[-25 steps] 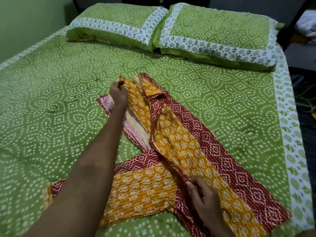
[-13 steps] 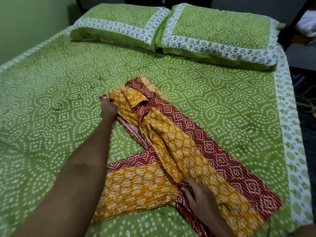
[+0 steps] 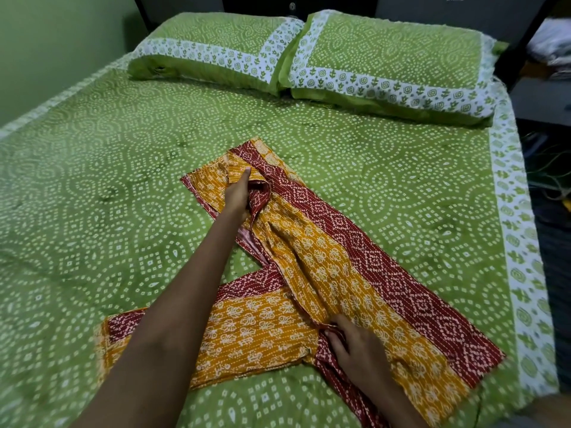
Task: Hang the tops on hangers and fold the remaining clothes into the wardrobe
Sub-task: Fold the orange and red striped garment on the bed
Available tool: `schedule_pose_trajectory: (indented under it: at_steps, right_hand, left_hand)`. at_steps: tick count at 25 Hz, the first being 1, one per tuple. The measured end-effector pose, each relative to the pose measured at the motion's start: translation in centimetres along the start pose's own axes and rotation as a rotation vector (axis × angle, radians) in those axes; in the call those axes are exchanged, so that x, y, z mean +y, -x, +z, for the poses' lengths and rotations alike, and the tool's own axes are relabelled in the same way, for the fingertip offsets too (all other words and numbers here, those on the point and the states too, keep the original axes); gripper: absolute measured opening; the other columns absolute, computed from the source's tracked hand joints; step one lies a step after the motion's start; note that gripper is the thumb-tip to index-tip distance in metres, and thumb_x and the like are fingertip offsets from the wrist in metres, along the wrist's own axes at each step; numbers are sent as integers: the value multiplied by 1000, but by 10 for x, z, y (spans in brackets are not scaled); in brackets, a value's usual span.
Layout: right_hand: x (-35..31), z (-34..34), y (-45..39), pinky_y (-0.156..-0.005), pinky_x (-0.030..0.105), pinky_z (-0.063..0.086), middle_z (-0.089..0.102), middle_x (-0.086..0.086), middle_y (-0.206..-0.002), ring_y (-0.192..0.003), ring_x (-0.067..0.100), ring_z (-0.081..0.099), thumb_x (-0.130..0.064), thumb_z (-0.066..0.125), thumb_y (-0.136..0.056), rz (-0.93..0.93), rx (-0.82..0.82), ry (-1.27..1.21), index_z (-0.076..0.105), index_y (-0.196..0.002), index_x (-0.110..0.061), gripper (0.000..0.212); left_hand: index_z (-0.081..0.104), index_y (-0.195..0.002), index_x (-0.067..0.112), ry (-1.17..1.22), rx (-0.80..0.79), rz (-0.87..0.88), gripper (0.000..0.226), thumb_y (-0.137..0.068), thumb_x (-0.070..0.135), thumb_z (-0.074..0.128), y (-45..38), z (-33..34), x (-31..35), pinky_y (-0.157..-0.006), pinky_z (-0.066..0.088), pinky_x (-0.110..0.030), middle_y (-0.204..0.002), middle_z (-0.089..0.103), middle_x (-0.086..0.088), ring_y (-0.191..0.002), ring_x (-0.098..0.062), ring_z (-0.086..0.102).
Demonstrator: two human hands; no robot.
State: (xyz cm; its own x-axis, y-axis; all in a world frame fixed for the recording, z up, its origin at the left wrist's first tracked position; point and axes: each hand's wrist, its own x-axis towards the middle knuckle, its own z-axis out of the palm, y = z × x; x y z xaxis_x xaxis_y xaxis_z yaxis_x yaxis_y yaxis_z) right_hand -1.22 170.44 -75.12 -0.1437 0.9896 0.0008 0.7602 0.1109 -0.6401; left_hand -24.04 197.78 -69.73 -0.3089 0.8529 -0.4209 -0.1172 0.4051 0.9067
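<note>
A wide bed (image 3: 129, 186) is filling almost the whole view, and a green bedsheet (image 3: 401, 186) with white dotted swirls is covering it; a white printed border is running along its edge at 3 o'clock. A green wall (image 3: 46, 41) is standing at 10 o'clock, and a dark headboard (image 3: 417, 9) is closing the room at 12 o'clock. Two green pillows (image 3: 389, 54) with white printed bands are lying side by side at 12 o'clock, touching each other. A dark shelf (image 3: 547, 100) with some pale cloth is showing at 2 o'clock, too blurred to tell more.

The mustard and red garment (image 3: 333, 264) is lying on the sheet, from the centre toward 5 o'clock, with one part going toward 7 o'clock. The left hand (image 3: 238, 196) is resting on its upper end with the fingers curled into the fabric, one finger stretched forward. The right hand (image 3: 355, 344) is pinching a fold at 6 o'clock, its fingers close together.
</note>
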Motion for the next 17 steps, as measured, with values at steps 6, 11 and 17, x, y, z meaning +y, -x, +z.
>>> schedule_pose_trajectory:
  at_steps: [6,11,17]
  right_hand:
    - [5,2,2,-35,9,29,47,-18,-54,-38,1,44,-32,54,-91,61,54,-154,62,-93,-29,9]
    - [-9,-39,-17,-51,31,48,63,7,-70,-59,24,57,-30,47,-95,657,257,-1130,60,-91,-18,18]
    - [-35,-57,-8,-35,7,30,53,-17,-60,-42,-5,41,-40,37,-99,-12,715,-574,50,-86,-32,20]
  left_hand:
    - [48,-118,0,239,299,-13,32,-93,16,58,-8,5,26,-87,52,-38,-105,60,-12,-90,-25,60]
    - [43,-103,5,142,77,-106,10,-99,10,36,1,45,69,-60,48,-32,-82,46,-6,-70,-18,48]
    - [52,-79,5,468,-110,52,26,-100,15,42,-13,47,126,-73,55,-26,-69,62,-10,-61,-15,65]
